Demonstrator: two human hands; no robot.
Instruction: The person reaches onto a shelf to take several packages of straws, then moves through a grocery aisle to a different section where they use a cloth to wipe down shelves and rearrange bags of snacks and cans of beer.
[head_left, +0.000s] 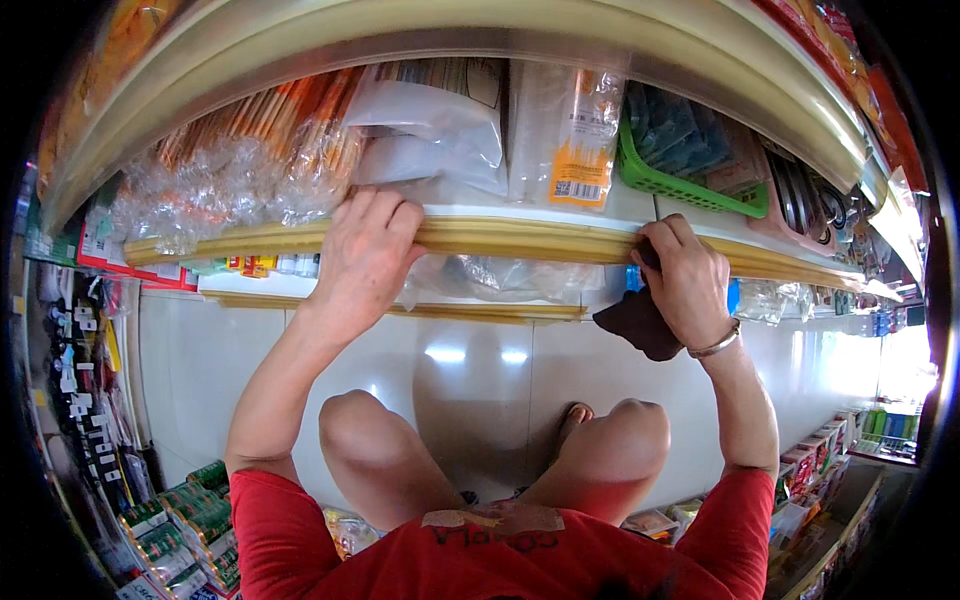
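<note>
My left hand (373, 251) rests on the yellowish edge strip (517, 238) of a white shelf, its fingers bent over the top of the strip. Further right along the same strip, my right hand (684, 281) has a dark cloth (640, 324) in its fingers; the cloth hangs down below the strip. Behind the left hand lie plastic-wrapped bundles of wooden chopsticks (255, 127) and a white plastic bag (431, 142). Between the hands, a clear package with an orange label (581, 169) stands on the shelf. A green plastic basket (686, 187) holds bagged items behind the right hand.
Another shelf edge (480, 30) curves overhead. A lower shelf with a similar strip (450, 310) sits beneath, above the tiled floor (480, 360). Green cans (184, 517) stand at lower left, hanging goods (82, 375) at far left, and stocked shelves (817, 487) at lower right.
</note>
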